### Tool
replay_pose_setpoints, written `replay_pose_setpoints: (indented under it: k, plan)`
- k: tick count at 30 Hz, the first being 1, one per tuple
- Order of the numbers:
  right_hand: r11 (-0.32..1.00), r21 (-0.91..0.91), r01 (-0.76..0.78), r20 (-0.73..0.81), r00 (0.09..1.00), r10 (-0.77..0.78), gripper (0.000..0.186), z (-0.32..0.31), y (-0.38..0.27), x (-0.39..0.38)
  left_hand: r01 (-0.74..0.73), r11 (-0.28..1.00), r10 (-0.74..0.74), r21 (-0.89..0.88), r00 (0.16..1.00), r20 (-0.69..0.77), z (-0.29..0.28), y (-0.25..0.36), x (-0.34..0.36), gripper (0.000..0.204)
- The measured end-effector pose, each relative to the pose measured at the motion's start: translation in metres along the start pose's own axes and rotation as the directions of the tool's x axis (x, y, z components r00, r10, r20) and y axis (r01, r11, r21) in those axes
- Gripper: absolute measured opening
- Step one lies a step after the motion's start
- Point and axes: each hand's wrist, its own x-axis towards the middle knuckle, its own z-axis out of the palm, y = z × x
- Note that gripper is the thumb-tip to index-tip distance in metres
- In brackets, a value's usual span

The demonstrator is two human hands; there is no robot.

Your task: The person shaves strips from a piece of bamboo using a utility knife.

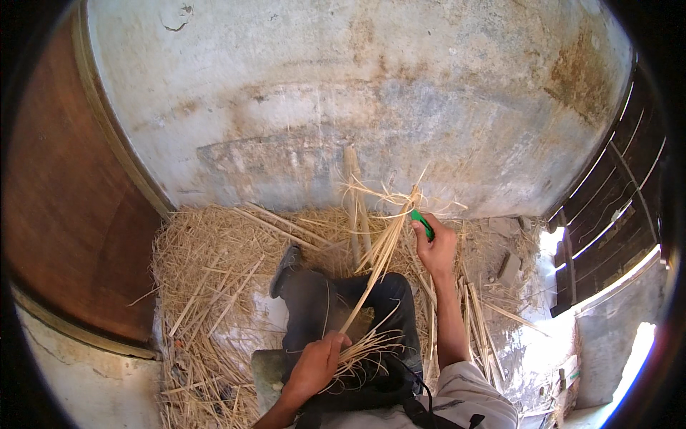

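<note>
My left hand, low in the centre, is closed round a long bundle of pale, thin split strips, with loose curling ends beside it over my lap. The bundle runs up and right to a frayed tuft. Just below that tuft, my right hand grips a green-handled cutting tool against the strips; its blade is hidden or too small to make out. Two pale upright poles stand behind the bundle, near the wall.
A stained pale wall stands ahead, a brown wooden panel at left, dark slatted boards at right. Straw and loose strips cover the floor round my dark-trousered legs and shoe. A small block lies at right.
</note>
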Motion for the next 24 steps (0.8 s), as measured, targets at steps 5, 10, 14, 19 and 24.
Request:
replay_pose_setpoints:
  k: [5, 10, 14, 19, 24]
  plan:
    - [0.992, 0.018, 0.126, -0.137, 0.983, -0.122, 0.025, -0.001, 0.013, 0.01, -0.055, 0.991, 0.054, 0.118, 0.999, 0.007, 0.002, 0.004, 0.003, 0.034]
    - [0.946, 0.32, -0.043, 0.088, 0.996, 0.016, 0.024, -0.013, 0.036, 0.015, -0.068, 0.906, 0.115, 0.418, 0.989, -0.088, -0.013, -0.008, 0.013, 0.017]
    - [0.741, 0.564, -0.364, 0.418, 0.9, 0.124, 0.025, -0.029, 0.064, 0.015, -0.131, 0.818, 0.234, 0.56, 0.965, -0.116, -0.055, -0.001, 0.025, 0.015]
    - [0.955, 0.282, -0.093, 0.293, 0.956, 0.006, 0.026, -0.043, 0.074, -0.001, -0.143, 0.584, 0.49, 0.799, 0.847, -0.207, -0.11, -0.002, 0.052, 0.016]
    - [0.983, 0.112, -0.142, 0.588, 0.807, 0.049, 0.03, -0.084, 0.038, -0.019, -0.113, 0.528, 0.549, 0.842, 0.802, -0.236, -0.161, 0.015, 0.079, 0.027]
